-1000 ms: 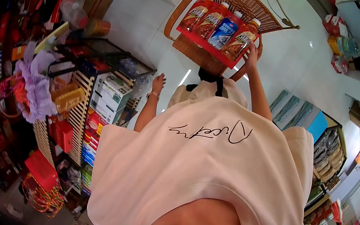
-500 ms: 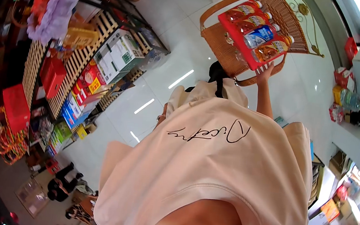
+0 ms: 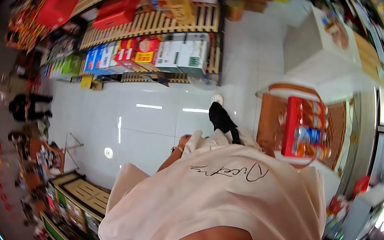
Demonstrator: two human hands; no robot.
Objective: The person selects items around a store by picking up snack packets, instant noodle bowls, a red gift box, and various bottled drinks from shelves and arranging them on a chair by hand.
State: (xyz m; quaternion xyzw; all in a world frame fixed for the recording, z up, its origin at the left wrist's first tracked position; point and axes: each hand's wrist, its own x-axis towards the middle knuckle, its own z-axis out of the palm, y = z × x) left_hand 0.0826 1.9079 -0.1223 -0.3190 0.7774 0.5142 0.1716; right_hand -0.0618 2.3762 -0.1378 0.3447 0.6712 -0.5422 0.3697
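My left hand (image 3: 184, 141) hangs low beside the light cloth at my side, with a bracelet on the wrist; its fingers are small and partly hidden. My right hand does not show; the shirt (image 3: 212, 190) covers that side. To the right, a red tray (image 3: 290, 125) of several drink bottles lies on a brown wicker chair (image 3: 272, 112). One bottle has a blue label (image 3: 307, 135), the others orange-red ones.
Slatted shelves (image 3: 165, 25) with boxes and a red case stand at upper left. A white counter (image 3: 324, 52) is at upper right. A person in black (image 3: 28, 107) is far left. A low slatted rack (image 3: 83, 193) stands at lower left.
The view has swung round, so the chair and tray now sit at the right and the shelves higher up. My right hand, earlier at the tray's edge, has gone from sight.
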